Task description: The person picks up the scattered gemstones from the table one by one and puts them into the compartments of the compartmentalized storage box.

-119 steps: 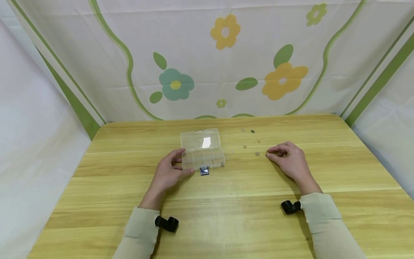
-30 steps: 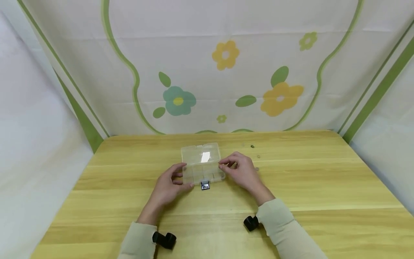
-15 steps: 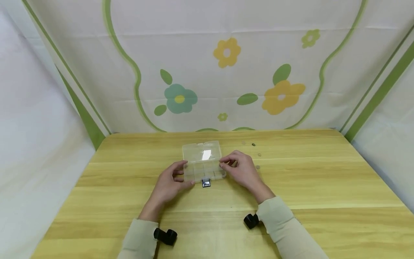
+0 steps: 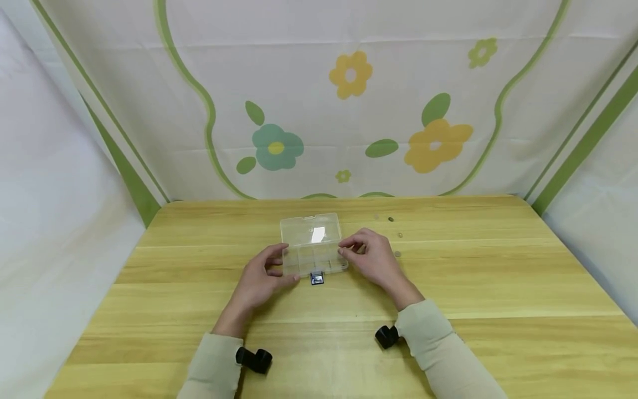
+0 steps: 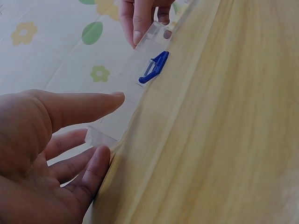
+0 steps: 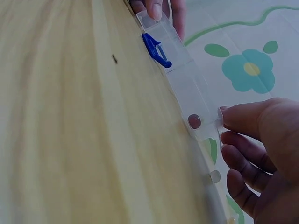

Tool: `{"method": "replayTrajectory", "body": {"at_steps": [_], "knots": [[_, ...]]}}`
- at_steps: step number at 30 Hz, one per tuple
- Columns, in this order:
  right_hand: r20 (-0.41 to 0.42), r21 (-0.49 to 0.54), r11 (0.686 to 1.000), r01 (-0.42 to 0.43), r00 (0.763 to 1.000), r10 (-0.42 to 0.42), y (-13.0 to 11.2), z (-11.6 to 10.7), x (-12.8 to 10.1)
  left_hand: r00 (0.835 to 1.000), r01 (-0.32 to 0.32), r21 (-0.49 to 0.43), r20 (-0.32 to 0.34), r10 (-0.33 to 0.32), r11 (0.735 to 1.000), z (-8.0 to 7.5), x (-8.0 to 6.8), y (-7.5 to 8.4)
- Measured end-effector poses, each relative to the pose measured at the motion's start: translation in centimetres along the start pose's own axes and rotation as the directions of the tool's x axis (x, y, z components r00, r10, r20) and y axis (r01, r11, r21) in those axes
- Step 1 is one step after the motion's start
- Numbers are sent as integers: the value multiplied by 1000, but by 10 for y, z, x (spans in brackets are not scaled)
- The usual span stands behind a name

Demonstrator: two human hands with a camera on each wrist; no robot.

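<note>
A: Starting at the left, what is the left hand (image 4: 261, 277) doing?

B: It is resting at the left end of the clear plastic organizer box (image 4: 314, 252), at about nine o'clock from it. The thumb is touching the near left corner and the fingers are lying fairly straight along that end; in the left wrist view the hand (image 5: 42, 154) is looking relaxed, with the fingertips against the box wall (image 5: 117, 123) rather than wrapped round it.

A: And the box itself?

B: It is sitting on the wooden table (image 4: 199, 310) near the middle, with its lid (image 4: 310, 228) lying open toward twelve o'clock. A blue latch (image 4: 316, 279) is hanging off the front wall at six o'clock. The right wrist view is showing a small round button (image 6: 194, 121) inside the end compartment on the right.

A: The right hand?

B: The right hand (image 4: 374, 260) is sitting at three o'clock of the box, with the fingers curled and the thumb and forefinger pinching the right end wall.

A: Anything further right?

B: A few more small buttons (image 4: 397, 254) are lying loose on the table, at about two o'clock from that hand, apart from each other.
</note>
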State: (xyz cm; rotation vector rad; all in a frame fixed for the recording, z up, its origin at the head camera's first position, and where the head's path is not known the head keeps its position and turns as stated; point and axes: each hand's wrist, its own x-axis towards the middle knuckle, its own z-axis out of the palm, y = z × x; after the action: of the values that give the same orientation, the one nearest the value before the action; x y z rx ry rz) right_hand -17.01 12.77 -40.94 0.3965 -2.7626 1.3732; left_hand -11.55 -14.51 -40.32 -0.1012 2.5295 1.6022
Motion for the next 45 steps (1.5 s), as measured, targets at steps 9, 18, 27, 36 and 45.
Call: {"method": "replayTrajectory", "body": {"at_steps": [9,18,27,36,45], "knots": [[-45,-6,1000,-12,999,11,4,-12,1,1000,4,-14,6,-4,1000,0,-1,-1],[-74,-27,997,-75,995,73,23,-38,4,1000,7,-19,2,-7,1000,-1,0,-1],[-20,-14,992,-123,992,123,33,-41,3,1000,8,-28,6,-8,1000,0,0,-2],[4,-10,994,-110,994,110,35,-37,2,1000,6,-35,11,-6,999,1,1,-2],[24,-24,996,-80,996,81,30,-34,4,1000,4,-24,4,-4,1000,0,1,-2]]}}
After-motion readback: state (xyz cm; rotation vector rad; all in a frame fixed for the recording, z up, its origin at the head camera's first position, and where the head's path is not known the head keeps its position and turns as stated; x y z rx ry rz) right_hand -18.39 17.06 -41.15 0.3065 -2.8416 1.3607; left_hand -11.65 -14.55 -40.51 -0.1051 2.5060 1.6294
